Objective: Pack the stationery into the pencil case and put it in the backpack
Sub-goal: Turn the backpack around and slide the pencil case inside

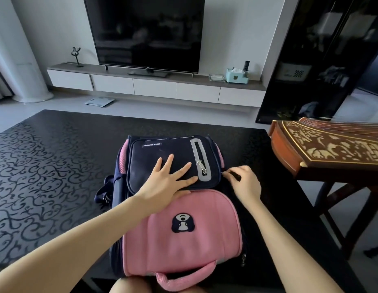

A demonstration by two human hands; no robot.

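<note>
The backpack [184, 240] lies flat on the dark bench [57, 166], front up. Its pink handle [184, 275] is at 6 o'clock, nearest the person, and its navy pocket [152, 153] is toward 12 o'clock. Laid this way, the bag's side seam runs along the 3 o'clock edge, in easy reach of the right hand.

The left hand [169, 178] rests palm down on the navy pocket, its fingers [184, 168] straight, spread and holding nothing. It seems placed there to pin the bag, so the soft cloth neither slides nor bunches while the zip is worked.

The right hand [245, 182] sits at the bag's 3 o'clock edge. Its fingers [230, 173] are curled and pinched together on a small dark thing, most likely a zip pull [236, 176], though blur leaves that unsure.

Neither the pencil case nor any stationery is in view. Judging from that, the case is probably inside the bag and the step in hand is closing the main compartment, late in the task. Which way the zip is meant to run cannot be told.

A carved zither [331, 149] stands at 2 o'clock, just off the bench edge, so a wide outward pull with the right arm could brush it.
</note>
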